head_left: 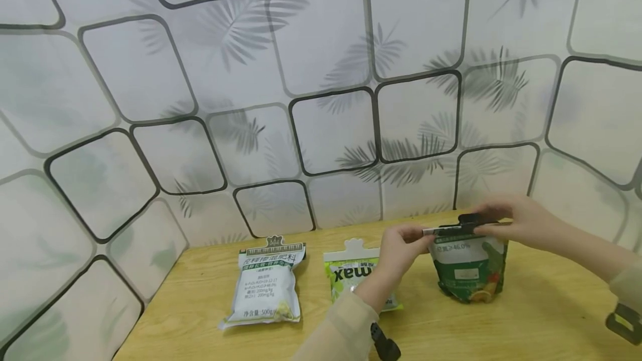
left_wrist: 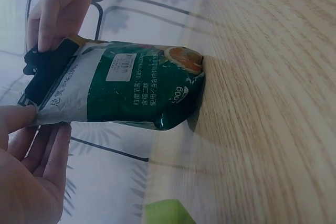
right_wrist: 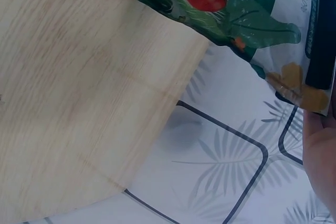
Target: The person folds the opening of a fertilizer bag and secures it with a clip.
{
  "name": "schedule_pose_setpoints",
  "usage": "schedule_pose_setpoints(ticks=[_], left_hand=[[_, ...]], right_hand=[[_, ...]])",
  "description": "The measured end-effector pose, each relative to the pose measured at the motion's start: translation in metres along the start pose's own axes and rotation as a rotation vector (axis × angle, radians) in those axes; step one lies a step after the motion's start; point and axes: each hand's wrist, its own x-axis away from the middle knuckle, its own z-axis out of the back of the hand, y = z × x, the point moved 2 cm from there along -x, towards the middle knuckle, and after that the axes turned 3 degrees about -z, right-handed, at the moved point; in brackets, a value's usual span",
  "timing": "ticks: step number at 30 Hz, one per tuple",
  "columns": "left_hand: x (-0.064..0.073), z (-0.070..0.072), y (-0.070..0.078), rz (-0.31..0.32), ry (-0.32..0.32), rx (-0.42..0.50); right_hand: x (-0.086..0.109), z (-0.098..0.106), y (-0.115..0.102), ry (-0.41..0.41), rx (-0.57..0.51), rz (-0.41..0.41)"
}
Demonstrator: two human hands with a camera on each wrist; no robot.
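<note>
A green-and-white fertilizer bag (head_left: 468,269) with printed vegetables stands upright on the table, its top edge lying in a black bag clip (left_wrist: 55,72). My left hand (head_left: 401,252) pinches the bag's top left corner between thumb and fingers, at the clip's end. On the other side, my right hand (head_left: 516,219) grips the clip and the top right corner, thumb in front and fingers over the back. The right wrist view shows the bag's printed side (right_wrist: 236,19) and the black clip (right_wrist: 321,40); most of the right hand is out of that frame.
To the left lies a white fertilizer bag (head_left: 266,288) with a clip along its top. Between it and my left arm is a bright green bag (head_left: 346,280) with a white clip, partly hidden by that arm. A patterned wall covering (head_left: 331,132) rises behind the wooden table (head_left: 190,305).
</note>
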Motion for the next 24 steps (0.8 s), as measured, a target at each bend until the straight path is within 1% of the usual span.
schedule_pose_setpoints(ticks=[4, 10, 14, 17, 24], left_hand=[[-0.001, 0.0, 0.0, 0.02, 0.002, -0.015], [-0.001, -0.001, -0.003, 0.036, 0.001, -0.007], [-0.001, 0.0, -0.005, 0.042, -0.005, -0.029], [0.0, 0.0, -0.006, 0.04, -0.013, -0.054], [0.003, 0.0, -0.008, 0.053, -0.021, -0.046]], right_hand=[[0.003, 0.002, 0.006, -0.009, -0.012, -0.06], [0.007, 0.005, 0.012, -0.005, 0.064, -0.108], [0.013, 0.007, 0.018, 0.008, 0.099, -0.124], [0.016, 0.007, 0.025, 0.019, 0.097, -0.127], [0.024, 0.008, 0.037, 0.02, 0.041, -0.165]])
